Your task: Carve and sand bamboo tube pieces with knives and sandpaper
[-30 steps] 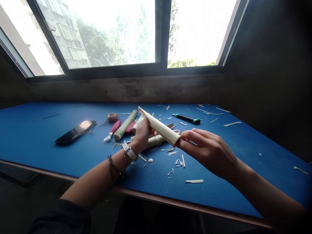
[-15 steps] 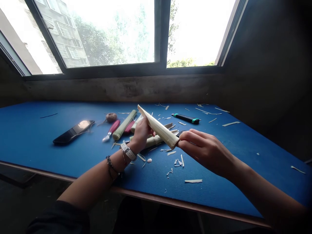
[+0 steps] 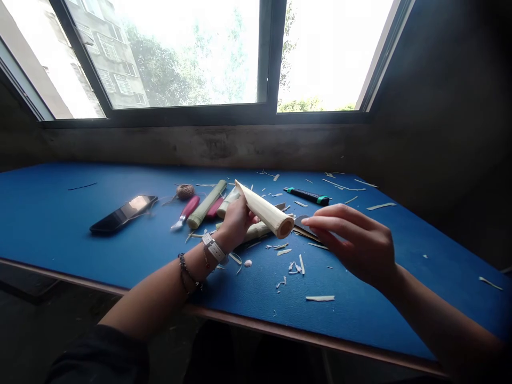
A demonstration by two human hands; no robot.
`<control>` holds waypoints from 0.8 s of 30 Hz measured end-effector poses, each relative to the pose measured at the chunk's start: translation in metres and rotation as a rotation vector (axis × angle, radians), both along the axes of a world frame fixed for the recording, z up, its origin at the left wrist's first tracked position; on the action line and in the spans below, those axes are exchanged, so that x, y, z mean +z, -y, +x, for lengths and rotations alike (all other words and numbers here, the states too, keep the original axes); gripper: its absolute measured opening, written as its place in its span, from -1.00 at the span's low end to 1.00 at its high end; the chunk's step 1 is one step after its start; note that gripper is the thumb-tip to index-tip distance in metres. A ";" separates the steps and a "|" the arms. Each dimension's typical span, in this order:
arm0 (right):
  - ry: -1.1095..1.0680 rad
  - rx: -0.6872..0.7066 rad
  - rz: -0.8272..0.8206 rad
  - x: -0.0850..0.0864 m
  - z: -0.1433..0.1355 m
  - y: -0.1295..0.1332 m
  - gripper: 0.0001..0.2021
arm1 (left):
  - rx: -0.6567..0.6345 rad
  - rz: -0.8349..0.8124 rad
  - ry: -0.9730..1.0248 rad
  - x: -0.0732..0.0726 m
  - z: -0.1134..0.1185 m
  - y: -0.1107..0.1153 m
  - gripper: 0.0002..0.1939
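A pale, shaved bamboo tube [image 3: 264, 210] slants across the middle of the view, its round open end facing me at lower right and a pointed end at upper left. My left hand [image 3: 237, 220] is closed around it from below, above the table. Just right of the tube's open end is my right hand [image 3: 354, 240], apart from it, with fingertips pinched together. Whether anything small is between them is hidden. A grey, rounded flat piece [image 3: 301, 223] shows by those fingertips; I cannot tell if they touch it.
On the blue table [image 3: 248, 304] lie a phone [image 3: 124, 214], a twine ball [image 3: 185, 191], a red-handled tool [image 3: 188, 210], a green bamboo tube [image 3: 208, 205] and a black-and-green cutter [image 3: 307, 196]. Bamboo shavings [image 3: 320, 298] are scattered about. A window stands behind.
My right hand has moved right, away from the tube's end. The tube has turned slightly, so its round opening now shows. My left hand keeps its hold.
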State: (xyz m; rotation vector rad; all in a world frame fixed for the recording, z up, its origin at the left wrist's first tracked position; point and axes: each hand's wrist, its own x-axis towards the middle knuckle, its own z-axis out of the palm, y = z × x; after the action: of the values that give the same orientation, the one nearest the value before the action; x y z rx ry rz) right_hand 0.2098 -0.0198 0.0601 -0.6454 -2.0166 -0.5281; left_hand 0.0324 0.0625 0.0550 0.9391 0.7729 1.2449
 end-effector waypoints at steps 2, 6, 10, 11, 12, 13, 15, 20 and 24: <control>0.113 -0.037 0.029 -0.002 0.000 -0.001 -0.81 | -0.043 0.009 -0.027 -0.002 0.001 -0.002 -0.63; 0.342 -0.187 0.131 -0.005 -0.001 -0.003 -0.82 | -0.060 0.037 -0.070 -0.008 0.001 -0.006 -0.64; 0.385 -0.218 0.196 -0.004 -0.004 -0.001 -0.89 | -0.032 0.076 -0.088 -0.011 0.001 -0.008 -0.63; 0.383 -0.214 0.192 -0.003 -0.004 0.000 -0.90 | -0.026 0.088 -0.093 -0.011 0.000 -0.008 -0.62; 0.381 -0.211 0.183 -0.003 -0.005 0.001 -0.89 | -0.020 0.102 -0.100 -0.011 0.000 -0.009 -0.62; 0.382 -0.210 0.172 -0.003 -0.006 0.001 -0.89 | -0.014 0.116 -0.112 -0.011 -0.001 -0.009 -0.61; 0.387 -0.213 0.156 -0.003 -0.006 0.002 -0.87 | 0.001 0.142 -0.156 -0.011 -0.002 -0.010 -0.60; 0.415 -0.199 0.099 -0.005 -0.007 0.001 -0.81 | 0.046 0.190 -0.277 -0.009 -0.003 -0.010 -0.56; 0.447 -0.152 -0.029 -0.006 -0.005 0.000 -0.83 | 0.030 0.201 -0.293 -0.010 -0.003 -0.011 -0.55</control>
State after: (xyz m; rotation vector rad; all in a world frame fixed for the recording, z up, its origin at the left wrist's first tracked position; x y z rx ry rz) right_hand 0.2048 -0.0201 0.0541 -0.7517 -2.4059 -0.7899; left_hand 0.0296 0.0736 0.0450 1.2984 0.9039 1.2423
